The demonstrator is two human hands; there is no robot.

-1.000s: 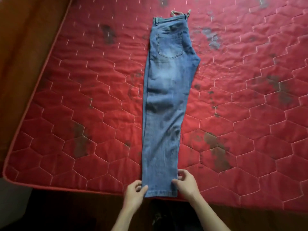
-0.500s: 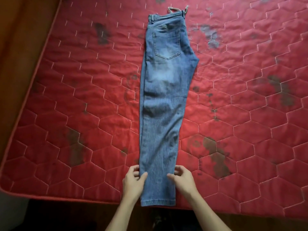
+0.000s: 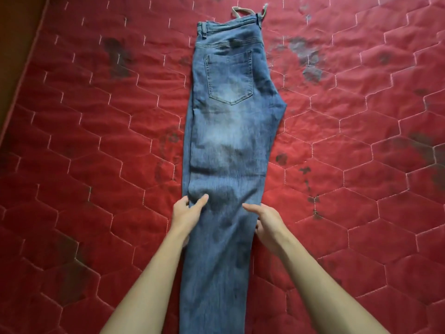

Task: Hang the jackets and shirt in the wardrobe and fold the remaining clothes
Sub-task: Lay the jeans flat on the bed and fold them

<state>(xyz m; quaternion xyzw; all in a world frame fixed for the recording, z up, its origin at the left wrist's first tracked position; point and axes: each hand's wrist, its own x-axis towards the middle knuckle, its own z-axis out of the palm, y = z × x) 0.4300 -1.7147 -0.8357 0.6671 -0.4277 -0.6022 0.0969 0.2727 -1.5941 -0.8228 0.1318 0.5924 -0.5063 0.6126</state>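
"Head view, far left: what is that brown strip (image 3: 14, 44)?"
"The frame cuts it off, so I cannot tell. Beside it lies a red quilted mattress (image 3: 96, 145) with dark stains."
"And the left hand (image 3: 189, 213)?"
"It grips the left edge of the jeans (image 3: 231, 131) about the knee. The thumb is flat on the denim and the fingers (image 3: 181, 201) curl round the edge, tips hidden."
"Where are the jeans?"
"Folded lengthwise, they lie along the mattress's middle with the waistband far and 1 back pocket up. The hems run off the bottom edge. A pale loop (image 3: 240, 12) shows behind the waistband, partly hidden."
"The right hand (image 3: 267, 222)?"
"It pinches the right edge, thumb on top, fingers tucked under and mostly out of sight."
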